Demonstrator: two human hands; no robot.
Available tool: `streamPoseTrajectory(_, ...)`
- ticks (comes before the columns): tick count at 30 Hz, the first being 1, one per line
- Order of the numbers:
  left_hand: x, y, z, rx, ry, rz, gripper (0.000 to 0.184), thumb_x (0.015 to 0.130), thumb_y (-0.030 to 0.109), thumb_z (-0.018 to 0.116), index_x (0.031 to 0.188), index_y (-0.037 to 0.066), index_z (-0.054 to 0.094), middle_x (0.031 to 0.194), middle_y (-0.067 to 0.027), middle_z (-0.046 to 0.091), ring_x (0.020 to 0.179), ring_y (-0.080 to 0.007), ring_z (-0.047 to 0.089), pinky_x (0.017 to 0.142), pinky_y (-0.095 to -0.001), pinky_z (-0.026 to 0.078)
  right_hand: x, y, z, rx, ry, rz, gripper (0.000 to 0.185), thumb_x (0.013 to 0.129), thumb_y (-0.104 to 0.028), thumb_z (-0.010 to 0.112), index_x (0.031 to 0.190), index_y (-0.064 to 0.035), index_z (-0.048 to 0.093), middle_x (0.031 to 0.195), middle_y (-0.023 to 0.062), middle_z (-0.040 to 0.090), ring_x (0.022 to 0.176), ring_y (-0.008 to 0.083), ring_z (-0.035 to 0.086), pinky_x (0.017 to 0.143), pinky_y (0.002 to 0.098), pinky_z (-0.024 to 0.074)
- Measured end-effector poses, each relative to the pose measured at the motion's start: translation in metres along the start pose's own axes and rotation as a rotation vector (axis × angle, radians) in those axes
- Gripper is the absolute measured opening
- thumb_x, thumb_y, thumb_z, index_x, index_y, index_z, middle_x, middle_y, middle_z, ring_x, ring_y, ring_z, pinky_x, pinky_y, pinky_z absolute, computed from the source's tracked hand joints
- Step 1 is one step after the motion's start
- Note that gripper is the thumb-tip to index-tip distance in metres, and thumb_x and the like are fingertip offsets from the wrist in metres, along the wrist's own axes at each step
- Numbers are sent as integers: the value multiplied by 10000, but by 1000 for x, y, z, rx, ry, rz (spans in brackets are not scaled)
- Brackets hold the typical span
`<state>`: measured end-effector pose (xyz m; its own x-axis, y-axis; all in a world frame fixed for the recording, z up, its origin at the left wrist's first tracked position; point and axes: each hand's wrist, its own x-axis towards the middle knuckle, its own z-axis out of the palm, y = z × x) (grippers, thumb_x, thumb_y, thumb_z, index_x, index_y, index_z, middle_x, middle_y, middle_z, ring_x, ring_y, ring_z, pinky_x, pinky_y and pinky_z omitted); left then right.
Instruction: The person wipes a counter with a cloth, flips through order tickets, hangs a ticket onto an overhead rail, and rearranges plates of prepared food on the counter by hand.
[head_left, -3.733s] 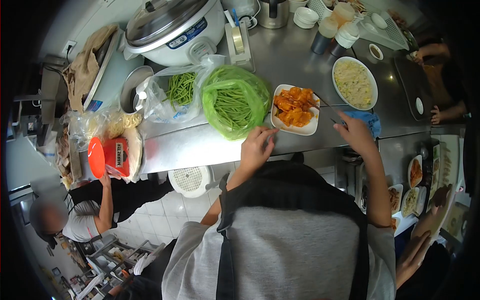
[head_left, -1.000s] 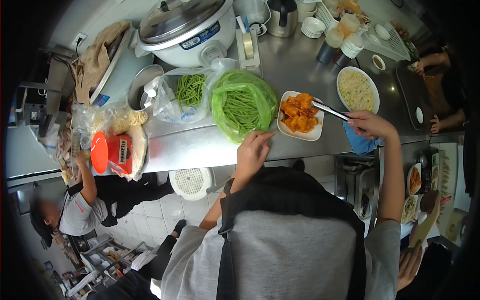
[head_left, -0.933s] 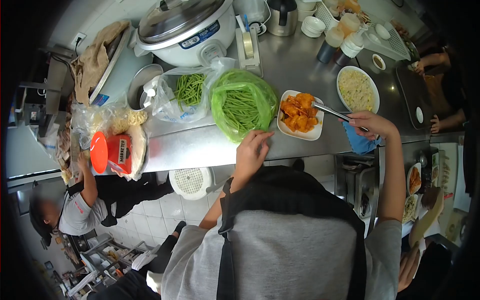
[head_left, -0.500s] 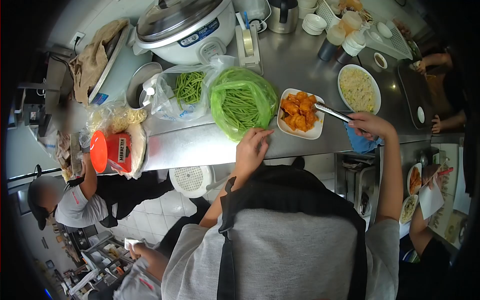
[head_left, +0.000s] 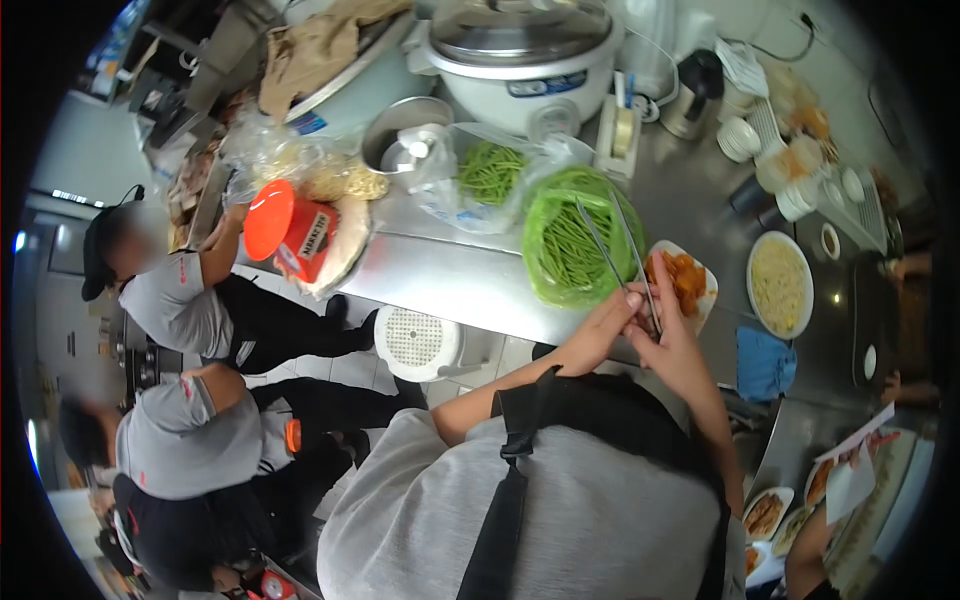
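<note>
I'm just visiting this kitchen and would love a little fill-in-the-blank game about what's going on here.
1. The left hand and right hand meet at a pair of metal ____.
2. The long beans nearest the hands sit in a plastic bag coloured ____.
3. The food on the white plate by the right hand is coloured ____.
4. The cloth on the steel counter is coloured ____.

Missing words: tongs; green; orange; blue.

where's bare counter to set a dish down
Two bare stretches of steel counter: the front strip between red scale and green bag, and the patch between orange food, tape dispenser and fried rice. Crowded around the rice cooker.
</note>
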<state>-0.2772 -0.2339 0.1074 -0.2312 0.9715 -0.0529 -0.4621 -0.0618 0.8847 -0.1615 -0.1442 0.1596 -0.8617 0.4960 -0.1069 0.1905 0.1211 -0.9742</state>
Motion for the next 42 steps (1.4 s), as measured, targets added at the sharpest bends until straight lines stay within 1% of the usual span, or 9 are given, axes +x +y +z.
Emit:
streamPoseTrajectory(7,-9,139,-157,214,563,304,546,960,476,331,1264,33,431,846,-126,623,737,-221,651,640,-325,538,-1,-10,31,145,-280,68,842,852,-33,576,1479,-141,24,963,89,601,801,115,581,678,233,468)
streamPoseTrajectory(18,79,208,-390,-331,279,-545,330,960,313,456,989,8,579,681,-38,590,518,-115,567,483,-199,517,-34,-3,40,246,-87,187,667,898,-58,527,1461,-92,172,959,80,613,827,130,600,768,250,478)
streamPoseTrajectory(20,90,212,-379,-11,648,-414,337,944,332,487,896,15,591,687,-55,610,508,-125,566,479,-210,518,-39,0,42,253,-55,167,645,898,-63,528,1454,-92,200,966,81,615,837,133,605,785,259,485)
streamPoseTrajectory(24,103,246,-423,959,768,-204,449,833,190,610,1263,108,511,795,-48,607,623,-144,554,521,-285,481,-74,-18,28,77,97,122,535,898,-80,540,1396,-77,346,959,87,621,869,124,608,804,269,494)
streamPoseTrajectory(25,105,259,-427,1069,779,-224,448,846,244,598,1262,105,513,752,-62,603,560,-151,539,475,-285,454,-86,-24,22,11,219,79,336,875,-91,592,1207,-47,565,858,65,638,832,111,618,754,253,500)
streamPoseTrajectory(28,97,275,-328,1230,810,-35,500,904,456,488,1246,94,534,654,-76,590,450,-136,515,401,-265,401,-130,-48,5,-28,478,22,102,849,-95,638,908,-16,662,735,29,629,748,90,617,683,236,496)
streamPoseTrajectory(32,68,223,-169,898,424,356,399,941,354,490,1249,106,549,660,26,554,571,-36,520,487,-190,419,-180,-14,-10,420,688,92,211,815,-139,692,670,-34,579,656,-2,600,656,53,585,605,220,470)
streamPoseTrajectory(36,39,156,-34,669,-12,263,440,915,371,509,1194,37,574,673,-1,574,594,-83,557,570,-224,490,-192,18,-11,712,567,-86,529,815,-358,676,1179,-13,508,1120,114,597,948,166,607,840,331,489)
streamPoseTrajectory(42,-1,65,73,472,-596,-74,391,953,247,468,1297,62,482,1046,-77,619,918,-151,592,781,-288,485,-177,30,-46,1232,933,-401,504,882,-320,604,1257,-25,444,1222,92,549,1083,197,558,970,387,425)
